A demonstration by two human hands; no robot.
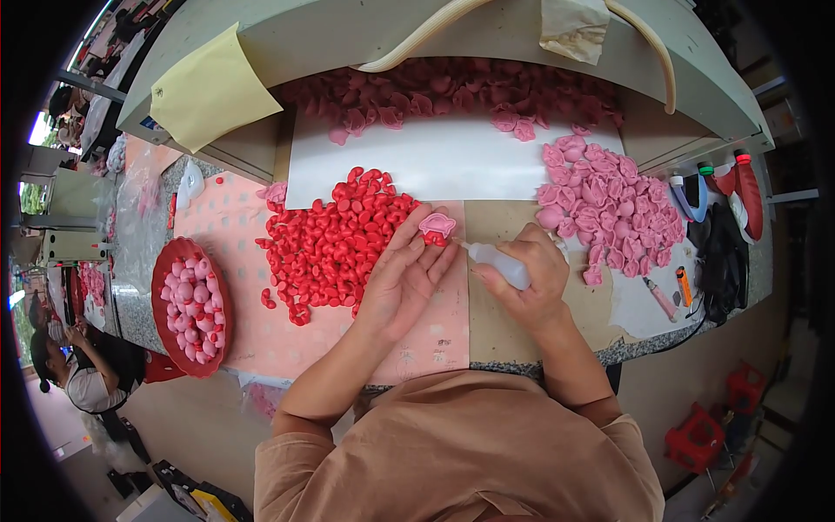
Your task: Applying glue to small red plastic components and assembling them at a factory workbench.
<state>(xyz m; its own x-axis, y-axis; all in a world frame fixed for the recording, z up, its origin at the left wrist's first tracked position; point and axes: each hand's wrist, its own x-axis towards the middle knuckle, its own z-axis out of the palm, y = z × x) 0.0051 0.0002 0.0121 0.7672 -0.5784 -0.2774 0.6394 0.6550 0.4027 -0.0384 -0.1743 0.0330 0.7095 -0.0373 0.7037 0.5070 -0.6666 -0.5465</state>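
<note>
Inspector: Surroundings, largest first?

Clerk: The counter carries a white sheet, a heap of red pieces left of the hands, a pink heap to the right, and a red dish of pink pieces far left.

Inspector: The hands?

Clerk: Left hand pinches a pink piece over a red one, beside the red heap. Right hand is closed around a small squeeze bottle, nozzle aimed at that piece. Nothing lies between them.

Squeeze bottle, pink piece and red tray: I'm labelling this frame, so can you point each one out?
Squeeze bottle [503, 263]: head view, on its white body in the right hand's grip.
Pink piece [437, 224]: head view, on its top face at the left fingertips.
Red tray [167, 261]: head view, on its bare upper rim.
</note>
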